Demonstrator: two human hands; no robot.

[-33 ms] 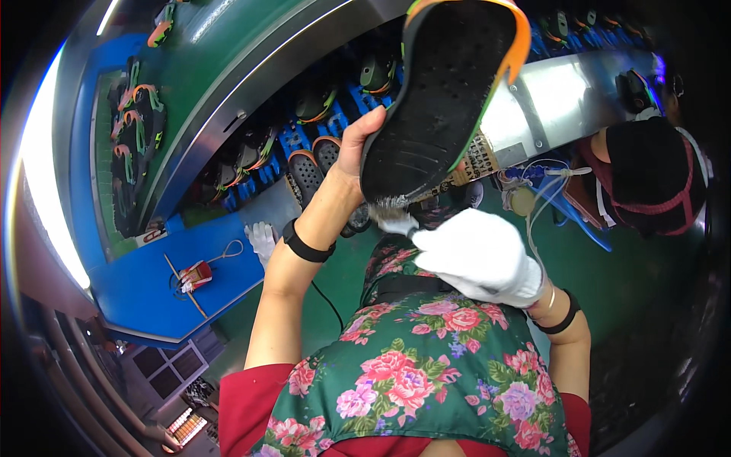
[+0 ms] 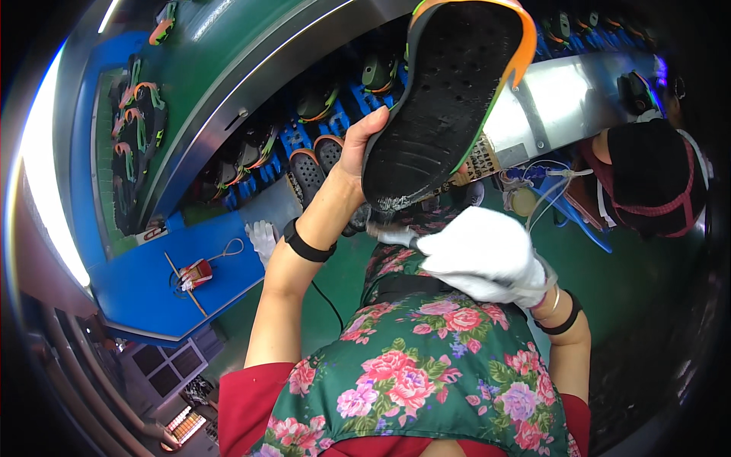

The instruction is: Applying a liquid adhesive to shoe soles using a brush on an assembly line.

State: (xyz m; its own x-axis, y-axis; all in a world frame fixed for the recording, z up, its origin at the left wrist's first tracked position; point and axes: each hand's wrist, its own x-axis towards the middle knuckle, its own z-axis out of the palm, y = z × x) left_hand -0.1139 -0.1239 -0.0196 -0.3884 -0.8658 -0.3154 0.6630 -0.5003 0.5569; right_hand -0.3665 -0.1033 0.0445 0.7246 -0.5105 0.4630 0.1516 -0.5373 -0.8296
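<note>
Shoe (image 2: 438, 114) held in left grip (image 2: 356, 158), brush (image 2: 394, 235) in right grip (image 2: 483, 255), just below shoe's edge

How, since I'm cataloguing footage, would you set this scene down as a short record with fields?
Left hand: bare, gripping the black shoe at its left edge
Right hand: white-gloved, holding a brush
Shoe: orange and green edging; pale streaks at its lower end
Brush: just below the shoe; blurred
Left side: blue table bearing a small red object and thin stick
Right side: another person
</note>
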